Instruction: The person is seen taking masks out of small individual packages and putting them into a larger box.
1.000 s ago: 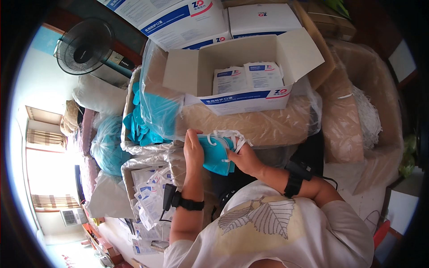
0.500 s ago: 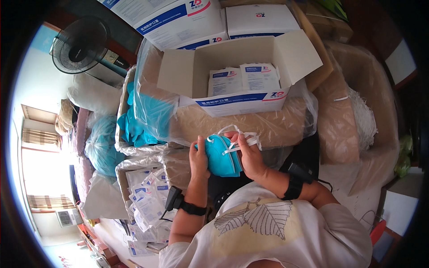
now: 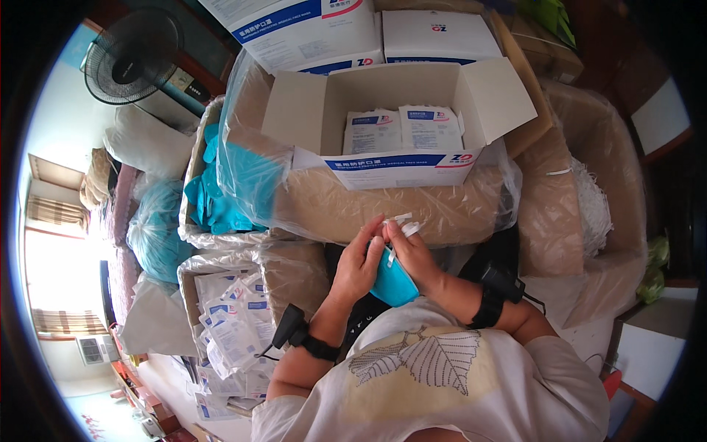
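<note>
Between my two hands is a blue-green face mask (image 3: 395, 282) with white straps (image 3: 404, 225). My left hand (image 3: 359, 265) has its fingers closed at the mask's upper left edge, the fingertips meeting those of the other hand. My right hand (image 3: 412, 256) pinches the bunched straps at the top and covers the mask's right side. Part of the mask is hidden behind the fingers. Beyond the hands stands an open white carton (image 3: 398, 172) with rows of white packets (image 3: 431, 130) inside.
Left stands a plastic-lined box of blue-green masks (image 3: 236, 184); nearer is a box of flat packets (image 3: 236, 313). A carton of white straps (image 3: 591, 210) is at the right. Closed white cartons (image 3: 442, 37) sit at the back, a fan (image 3: 132, 57) far left.
My left hand has moved right and up to meet my right hand at the straps. The mask has turned and is now more covered by the hands.
</note>
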`<state>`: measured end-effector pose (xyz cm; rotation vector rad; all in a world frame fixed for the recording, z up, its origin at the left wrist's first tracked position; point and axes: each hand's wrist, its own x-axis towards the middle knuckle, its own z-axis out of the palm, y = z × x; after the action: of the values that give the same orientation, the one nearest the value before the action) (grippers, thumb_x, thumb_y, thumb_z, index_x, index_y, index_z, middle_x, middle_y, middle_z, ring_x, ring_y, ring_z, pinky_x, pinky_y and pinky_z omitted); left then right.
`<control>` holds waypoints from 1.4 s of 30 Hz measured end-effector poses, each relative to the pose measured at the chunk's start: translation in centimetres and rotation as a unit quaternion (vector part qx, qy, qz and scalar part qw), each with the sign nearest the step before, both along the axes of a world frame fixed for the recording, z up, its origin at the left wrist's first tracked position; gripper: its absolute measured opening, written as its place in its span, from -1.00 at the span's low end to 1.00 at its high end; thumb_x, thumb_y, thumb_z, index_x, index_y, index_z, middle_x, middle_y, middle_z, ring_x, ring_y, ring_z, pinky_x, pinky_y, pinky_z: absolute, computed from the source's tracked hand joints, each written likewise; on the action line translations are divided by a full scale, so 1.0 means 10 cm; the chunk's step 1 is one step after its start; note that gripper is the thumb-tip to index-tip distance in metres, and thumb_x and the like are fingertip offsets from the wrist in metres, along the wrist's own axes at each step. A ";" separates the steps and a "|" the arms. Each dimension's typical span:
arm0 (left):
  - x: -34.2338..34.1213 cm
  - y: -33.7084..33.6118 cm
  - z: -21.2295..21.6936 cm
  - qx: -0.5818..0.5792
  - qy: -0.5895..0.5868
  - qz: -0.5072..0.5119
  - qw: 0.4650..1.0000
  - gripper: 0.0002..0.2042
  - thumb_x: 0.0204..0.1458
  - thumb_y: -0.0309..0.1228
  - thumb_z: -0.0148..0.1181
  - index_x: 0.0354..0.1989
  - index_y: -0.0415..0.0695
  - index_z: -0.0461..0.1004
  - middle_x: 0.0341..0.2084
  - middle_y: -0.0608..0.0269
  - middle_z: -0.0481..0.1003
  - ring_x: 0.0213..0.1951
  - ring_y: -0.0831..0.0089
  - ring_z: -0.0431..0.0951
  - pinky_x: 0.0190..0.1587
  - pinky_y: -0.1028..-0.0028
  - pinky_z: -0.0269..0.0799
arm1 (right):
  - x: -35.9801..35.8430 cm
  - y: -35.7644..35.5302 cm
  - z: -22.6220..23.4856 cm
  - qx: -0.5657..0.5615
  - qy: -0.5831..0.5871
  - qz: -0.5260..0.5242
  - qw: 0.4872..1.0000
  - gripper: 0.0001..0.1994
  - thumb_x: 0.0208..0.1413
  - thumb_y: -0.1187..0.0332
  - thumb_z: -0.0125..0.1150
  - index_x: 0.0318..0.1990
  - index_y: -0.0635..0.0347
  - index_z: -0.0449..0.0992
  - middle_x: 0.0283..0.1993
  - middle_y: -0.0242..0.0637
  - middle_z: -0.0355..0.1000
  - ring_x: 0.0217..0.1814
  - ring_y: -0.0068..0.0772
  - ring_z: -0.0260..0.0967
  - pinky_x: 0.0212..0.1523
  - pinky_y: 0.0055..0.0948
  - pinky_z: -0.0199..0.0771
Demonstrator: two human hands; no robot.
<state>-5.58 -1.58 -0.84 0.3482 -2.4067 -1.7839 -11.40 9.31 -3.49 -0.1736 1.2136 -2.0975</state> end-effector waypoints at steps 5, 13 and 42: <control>0.15 -0.11 -0.17 0.009 -0.111 -0.046 0.993 -0.66 0.10 -0.27 -0.05 0.01 -0.15 0.30 -0.21 0.00 0.43 -0.12 0.26 0.44 -0.06 0.45 0.28 | -0.01 -0.03 -0.11 -0.070 0.041 -0.058 0.995 -0.68 0.24 0.18 -0.25 -0.49 0.17 0.23 -0.44 -0.40 0.24 -0.40 -0.64 0.12 -0.33 -0.59 0.21; 0.16 0.01 0.07 -0.204 0.109 0.028 0.973 -0.66 0.09 -0.27 -0.07 0.00 -0.16 0.30 -0.14 -0.07 0.38 -0.10 0.02 0.39 -0.06 0.33 0.30 | 0.01 0.00 0.12 0.005 -0.023 0.000 1.000 -0.70 0.24 0.20 -0.24 -0.47 0.17 0.24 -0.43 -0.43 0.23 -0.38 -0.64 0.12 -0.30 -0.60 0.18; 0.26 -0.25 0.00 -0.084 -0.048 -0.013 0.995 -0.64 0.12 -0.17 -0.14 -0.48 -0.23 0.38 -0.63 -0.07 0.37 -0.52 -0.01 0.40 -0.46 0.27 0.30 | -0.36 -0.01 0.57 -0.024 -0.009 0.113 0.993 -0.74 0.20 0.16 -0.15 -0.41 0.11 0.33 -0.64 -0.56 0.06 -0.66 -0.75 -0.09 -0.65 -0.72 -0.06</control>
<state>-2.96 -4.03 -0.82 0.3950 -2.6172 -1.5928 -14.97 9.19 2.20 -0.2991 1.0799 -1.9272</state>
